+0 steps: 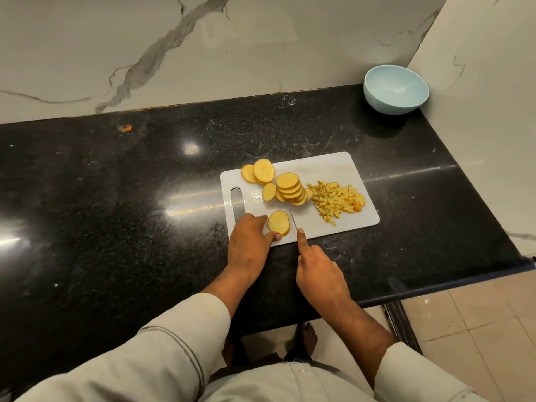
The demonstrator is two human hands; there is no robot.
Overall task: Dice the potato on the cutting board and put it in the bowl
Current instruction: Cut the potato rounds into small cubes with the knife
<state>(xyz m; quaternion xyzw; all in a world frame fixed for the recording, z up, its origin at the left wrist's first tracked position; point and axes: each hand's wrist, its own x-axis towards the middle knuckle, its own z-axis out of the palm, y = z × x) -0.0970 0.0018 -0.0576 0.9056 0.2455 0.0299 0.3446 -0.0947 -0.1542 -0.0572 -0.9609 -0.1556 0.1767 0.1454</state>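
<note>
My left hand (249,242) is pinched lightly round a small stack of potato slices (278,222) at the near edge of the cutting board (327,166), fingertips on the far-left side & thumb at the near side, so it's closed on the stack. My right hand (317,271) is wrapped round a knife handle, w/ index finger stretched along the spine; the handle is hidden under my palm. The knife (293,219) blade sits just right of the stack, tip pointing away from me; can't tell if it touches the board, prob. does. Further back on the board: a fanned row of slices (290,189) mid-board, a few loose rounds (262,171) at the far-left corner, & a heap of diced potato (336,201) on the right side. The pale blue bowl (396,89) stands well apart at the far-right corner of the black counter (116,184), nothing visible in it.
</note>
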